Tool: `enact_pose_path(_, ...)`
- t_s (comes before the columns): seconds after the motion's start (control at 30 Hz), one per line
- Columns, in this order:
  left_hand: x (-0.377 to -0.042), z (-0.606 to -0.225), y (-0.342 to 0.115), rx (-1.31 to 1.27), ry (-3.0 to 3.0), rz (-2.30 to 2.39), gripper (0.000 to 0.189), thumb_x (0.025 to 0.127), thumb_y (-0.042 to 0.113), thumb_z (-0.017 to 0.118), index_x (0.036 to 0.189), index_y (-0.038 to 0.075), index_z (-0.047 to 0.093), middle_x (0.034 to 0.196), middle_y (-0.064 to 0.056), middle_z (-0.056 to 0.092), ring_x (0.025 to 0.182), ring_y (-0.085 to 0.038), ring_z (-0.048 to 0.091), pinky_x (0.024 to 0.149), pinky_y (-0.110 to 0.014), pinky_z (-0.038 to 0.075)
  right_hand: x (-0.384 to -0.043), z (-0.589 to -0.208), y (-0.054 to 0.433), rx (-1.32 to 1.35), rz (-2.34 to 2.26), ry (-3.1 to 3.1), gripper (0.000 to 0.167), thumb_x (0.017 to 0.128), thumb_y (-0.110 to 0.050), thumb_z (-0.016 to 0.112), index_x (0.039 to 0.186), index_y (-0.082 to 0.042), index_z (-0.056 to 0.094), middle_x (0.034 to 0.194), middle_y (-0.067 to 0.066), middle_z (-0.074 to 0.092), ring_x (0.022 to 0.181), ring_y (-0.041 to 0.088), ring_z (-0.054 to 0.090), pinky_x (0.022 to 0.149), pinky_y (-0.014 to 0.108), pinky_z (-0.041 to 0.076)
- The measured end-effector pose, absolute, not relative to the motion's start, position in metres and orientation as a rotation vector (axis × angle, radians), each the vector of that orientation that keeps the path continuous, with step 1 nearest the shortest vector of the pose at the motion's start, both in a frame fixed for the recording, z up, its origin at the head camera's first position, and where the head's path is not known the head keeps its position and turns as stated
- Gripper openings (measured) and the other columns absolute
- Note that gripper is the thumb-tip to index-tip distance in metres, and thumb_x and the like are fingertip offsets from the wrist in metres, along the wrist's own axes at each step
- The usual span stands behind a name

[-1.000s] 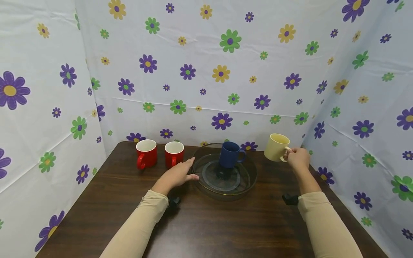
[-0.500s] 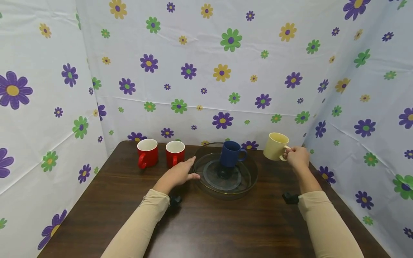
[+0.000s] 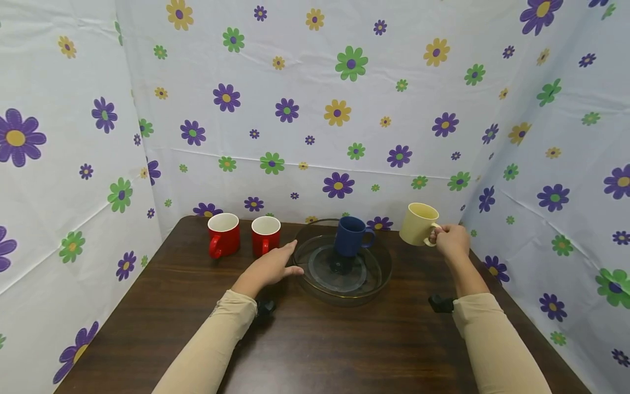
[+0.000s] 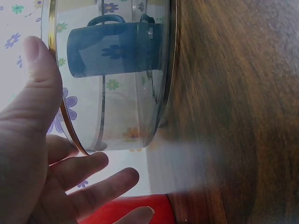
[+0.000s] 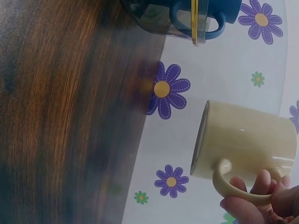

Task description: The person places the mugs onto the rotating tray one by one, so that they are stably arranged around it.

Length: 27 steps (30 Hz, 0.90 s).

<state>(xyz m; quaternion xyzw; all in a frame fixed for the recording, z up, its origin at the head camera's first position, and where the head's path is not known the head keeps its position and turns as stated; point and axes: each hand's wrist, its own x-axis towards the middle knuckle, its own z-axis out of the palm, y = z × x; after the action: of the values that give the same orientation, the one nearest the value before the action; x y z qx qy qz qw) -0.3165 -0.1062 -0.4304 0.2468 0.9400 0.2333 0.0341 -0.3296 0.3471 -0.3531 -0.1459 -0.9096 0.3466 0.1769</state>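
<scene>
My right hand (image 3: 453, 241) pinches the handle of a pale yellow mug (image 3: 418, 224), holding it upright above the back right of the table. In the right wrist view, the thumb and fingers close on the handle of this yellow mug (image 5: 247, 140). My left hand (image 3: 267, 268) rests at the left side of a clear glass bowl (image 3: 344, 298), thumb and fingers spread along its gold-edged rim. Inside the bowl stands a blue mug (image 3: 350, 236), handle to the right. The left wrist view shows that blue mug (image 4: 117, 49) through the glass.
Two red mugs with white insides, a left one (image 3: 223, 235) and a right one (image 3: 266, 235), stand left of the bowl near the back edge of the dark wooden table (image 3: 339, 350). A flower-print cloth (image 3: 295, 82) hangs behind and on both sides.
My right hand has shifted very slightly to the left with the yellow mug. The left hand, bowl, blue mug and red mugs stay where they were.
</scene>
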Motion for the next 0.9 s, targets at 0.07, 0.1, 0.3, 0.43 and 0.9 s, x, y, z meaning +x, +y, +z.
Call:
enact_pose_path(0.07,-0.316,-0.429,-0.106,0.755,2.885,0.727,0.089,0.094,0.042,0.071,0.158,-0.002,0.027,0.161,-0.019,0.033,0.145,-0.036,0.039,0.119,-0.05,0.031,-0.33,-0.353,0.347,-0.408,0.99,-2.574,0.029,0.102,-0.011,0.053,0.105,0.011,0.072,0.091,0.019,0.074,0.089,0.031,0.064,0.066,0.026,0.045)
enact_pose_path(0.1,-0.316,-0.429,-0.106,0.753,2.883,0.727,0.089,0.094,0.042,0.071,0.158,-0.002,0.027,0.161,-0.019,0.033,0.145,-0.036,0.039,0.119,-0.05,0.03,-0.33,-0.353,0.346,-0.409,0.996,-2.572,0.029,0.102,-0.012,0.053,0.105,0.011,0.072,0.091,0.019,0.074,0.089,0.03,0.063,0.066,0.027,0.045)
enact_pose_path(0.3,-0.317,-0.431,-0.106,0.751,2.884,0.73,0.089,0.094,0.042,0.071,0.158,-0.002,0.027,0.161,-0.019,0.033,0.146,-0.035,0.038,0.119,-0.05,0.03,-0.329,-0.35,0.341,-0.404,1.044,-2.553,0.03,0.104,-0.012,0.054,0.108,0.012,0.071,0.093,0.02,0.072,0.084,0.026,0.061,0.06,0.024,0.045)
enact_pose_path(0.43,-0.317,-0.433,-0.107,0.745,2.883,0.725,0.09,0.094,0.043,0.071,0.159,-0.001,0.027,0.161,-0.018,0.033,0.146,-0.034,0.038,0.12,-0.049,0.03,-0.329,-0.35,0.339,-0.39,1.065,-2.541,0.027,0.102,-0.009,0.056,0.107,0.014,0.07,0.092,0.021,0.072,0.077,0.02,0.06,0.056,0.02,0.045)
enact_pose_path(0.9,-0.317,-0.433,-0.106,0.745,2.886,0.735,0.09,0.093,0.043,0.071,0.158,-0.001,0.027,0.161,-0.018,0.033,0.146,-0.034,0.038,0.119,-0.05,0.03,-0.329,-0.348,0.335,-0.38,1.064,-2.533,0.028,0.104,-0.012,0.054,0.105,0.011,0.072,0.097,0.023,0.072,0.077,0.021,0.056,0.055,0.023,0.044)
